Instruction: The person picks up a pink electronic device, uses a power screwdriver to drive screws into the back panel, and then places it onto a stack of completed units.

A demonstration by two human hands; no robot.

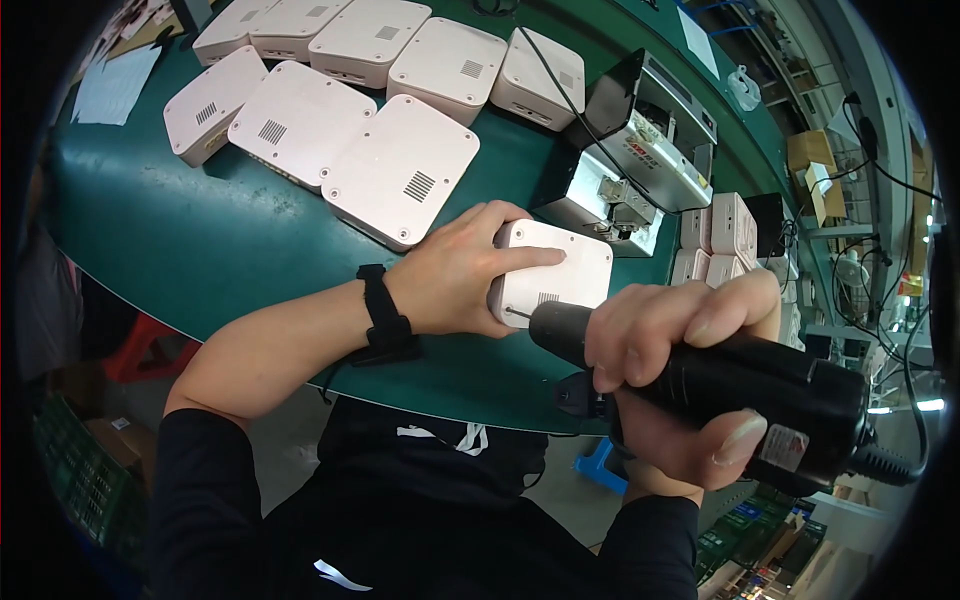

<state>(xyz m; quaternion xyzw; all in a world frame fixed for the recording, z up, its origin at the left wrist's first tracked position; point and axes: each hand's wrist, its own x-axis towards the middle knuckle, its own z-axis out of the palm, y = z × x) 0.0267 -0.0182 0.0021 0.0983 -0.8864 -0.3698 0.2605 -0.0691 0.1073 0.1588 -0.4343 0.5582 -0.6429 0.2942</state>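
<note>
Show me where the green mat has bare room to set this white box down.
Bare green mat lies left of the left hand, below the loose white boxes. It is crowded ahead around the metal fixture and the stacked boxes to the right.

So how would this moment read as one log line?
left hand: holds white box on green table | right hand: grips black driver | bit at box corner | more boxes behind
</note>
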